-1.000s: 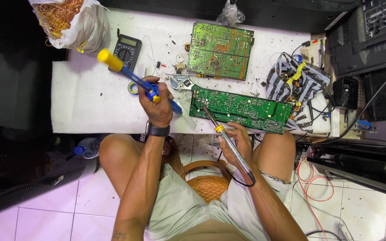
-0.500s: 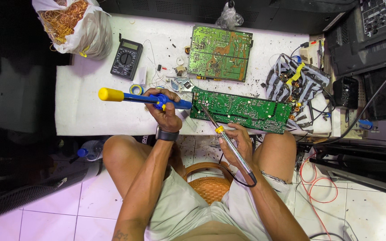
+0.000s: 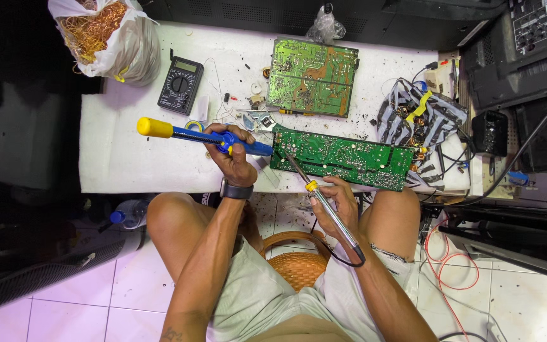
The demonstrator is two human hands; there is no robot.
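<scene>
1. Landmark: near circuit board (image 3: 342, 158), green, lying flat at the front edge of the white tabletop (image 3: 115, 158).
2. Left of board: left hand (image 3: 234, 158) closed around blue solder sucker (image 3: 201, 134); its yellow plunger end points away from the board, its nozzle touches or nearly touches the board's left edge.
3. At board's front-left: right hand (image 3: 339, 204) closed around soldering iron (image 3: 314, 193), tip resting on the board.
4. Judgement: desoldering step in hand, joint being heated. Next move calls for nozzle brought beside the tip.
5. Behind board: second board (image 3: 311, 77); behind-left, multimeter (image 3: 180, 84).
</scene>
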